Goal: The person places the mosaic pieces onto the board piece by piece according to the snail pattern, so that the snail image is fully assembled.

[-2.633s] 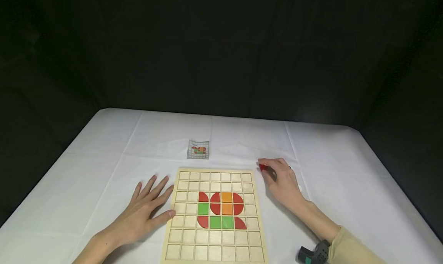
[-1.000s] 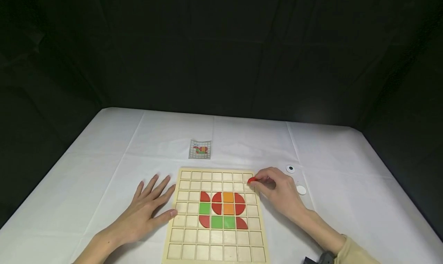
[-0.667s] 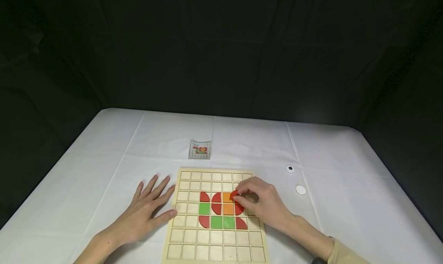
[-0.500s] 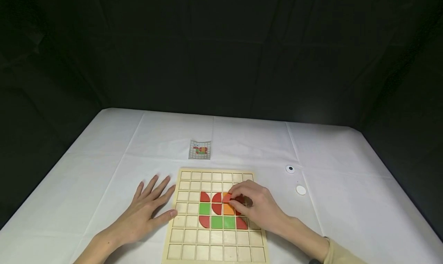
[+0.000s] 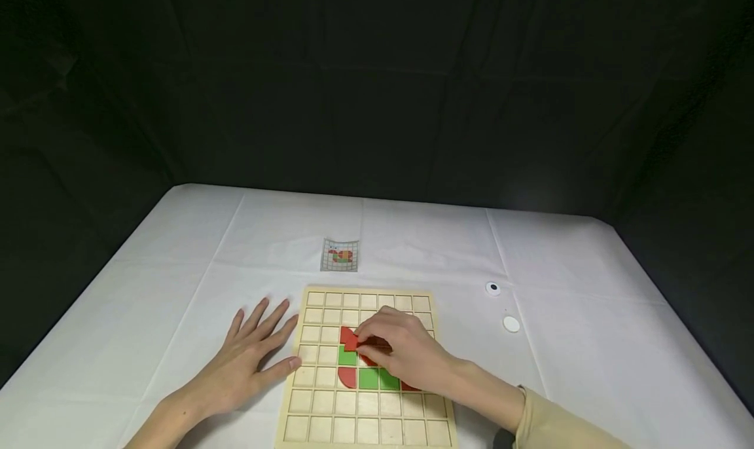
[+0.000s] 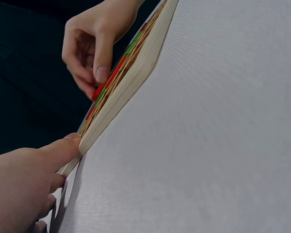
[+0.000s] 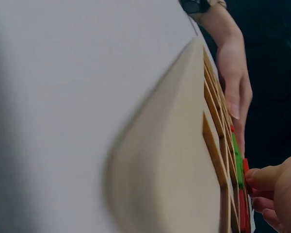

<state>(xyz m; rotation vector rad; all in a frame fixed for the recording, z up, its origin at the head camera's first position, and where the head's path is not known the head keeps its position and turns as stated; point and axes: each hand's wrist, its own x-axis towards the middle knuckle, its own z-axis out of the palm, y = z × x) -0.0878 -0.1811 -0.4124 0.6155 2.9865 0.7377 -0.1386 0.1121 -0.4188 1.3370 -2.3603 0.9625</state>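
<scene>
Staged recording studio, black curtain backdrop (image 5: 377, 76), white-clothed table (image 5: 412, 239), nothing domestic

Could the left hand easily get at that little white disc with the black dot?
Probably not easily: the left hand rests left of the board, the dotted disc lies beyond its far right corner, and the right hand is between.

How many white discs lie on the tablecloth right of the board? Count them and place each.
2. The white disc with a black dot lies farther back; the plain white disc lies nearer, slightly right. None appear hidden.
</scene>
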